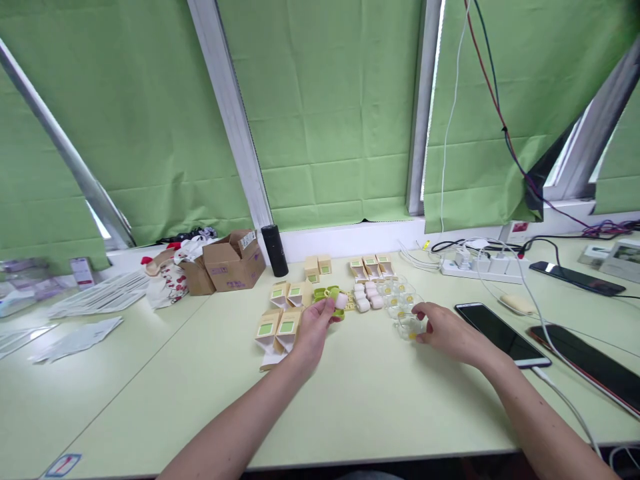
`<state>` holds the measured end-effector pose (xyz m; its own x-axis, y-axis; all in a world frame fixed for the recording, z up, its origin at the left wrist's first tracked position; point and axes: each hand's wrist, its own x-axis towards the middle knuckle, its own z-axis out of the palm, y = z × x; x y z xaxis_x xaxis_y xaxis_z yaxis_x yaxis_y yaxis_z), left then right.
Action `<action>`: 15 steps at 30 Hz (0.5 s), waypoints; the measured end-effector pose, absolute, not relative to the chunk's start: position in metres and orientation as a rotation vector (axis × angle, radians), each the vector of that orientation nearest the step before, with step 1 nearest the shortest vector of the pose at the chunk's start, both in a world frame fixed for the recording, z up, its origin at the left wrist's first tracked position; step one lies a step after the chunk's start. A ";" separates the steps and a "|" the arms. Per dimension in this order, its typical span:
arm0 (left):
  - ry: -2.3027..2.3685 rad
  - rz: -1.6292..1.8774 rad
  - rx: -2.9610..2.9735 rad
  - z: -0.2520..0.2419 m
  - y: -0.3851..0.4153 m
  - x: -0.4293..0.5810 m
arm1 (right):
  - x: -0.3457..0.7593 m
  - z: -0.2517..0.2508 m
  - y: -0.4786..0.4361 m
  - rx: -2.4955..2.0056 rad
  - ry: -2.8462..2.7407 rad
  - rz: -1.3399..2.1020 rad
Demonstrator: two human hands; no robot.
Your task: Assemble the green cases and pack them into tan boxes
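Four small card boxes [267, 328] with green squares are standing just left of the left hand [315, 323]; what is inside them is not showing. Clear round cups [400, 288] with yellow spots are sitting beside the right hand [440, 330]. The left hand is pinching a little green and pale pink thing [341, 301]. The right hand is curling half open at the nearest cup [409, 325]; I cannot tell if it is gripping. Pale pink lumps [373, 293] are lying between both hands

A small pink-and-green piece [341, 301] is held; to its right is a clear plastic container [407, 326], marked yellow.
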<state>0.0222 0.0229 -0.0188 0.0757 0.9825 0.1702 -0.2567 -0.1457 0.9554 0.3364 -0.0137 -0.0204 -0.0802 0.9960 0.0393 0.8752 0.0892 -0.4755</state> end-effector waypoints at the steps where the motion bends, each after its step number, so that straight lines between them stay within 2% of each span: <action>1: 0.874 1.360 1.178 -0.018 0.022 0.022 | 0.336 -0.022 -0.013 -1.850 -2.015 0.505; 10: 0.859 1.363 1.187 -0.018 0.022 0.023 | 0.326 -0.029 -0.010 -1.575 -1.890 0.681; 15: 0.874 1.371 1.175 -0.020 0.023 0.023 | 0.303 -0.007 -0.009 -1.104 -1.539 1.104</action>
